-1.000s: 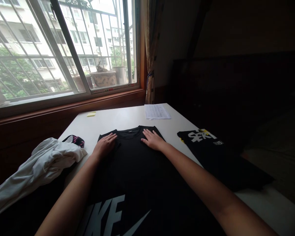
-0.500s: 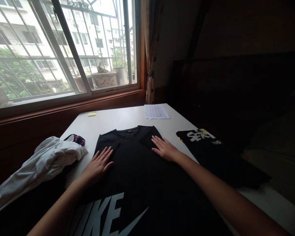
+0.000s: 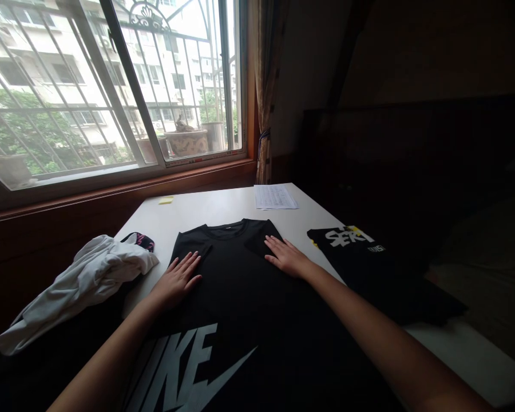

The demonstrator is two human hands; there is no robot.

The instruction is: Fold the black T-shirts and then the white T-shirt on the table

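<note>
A black T-shirt with large grey lettering and a swoosh lies spread on the white table, its collar toward the far side. My left hand rests flat on the shirt's left side, over a sleeve folded inward, fingers stretched. On the right side of the shirt, my right hand lies flat too, near the other sleeve, with its fingers extended. Neither hand grips the cloth. The shirt's lower part runs past the bottom of the view and is partly covered by my forearms.
A crumpled white garment lies on dark clothing at the left. To the right is another black shirt with white and yellow print. Printed papers and a yellow note sit at the far edge, below a barred window.
The view has shifted slightly, so the surroundings sit a little farther right and lower. Both hands stay flat on the black T-shirt, with hardly any movement.
</note>
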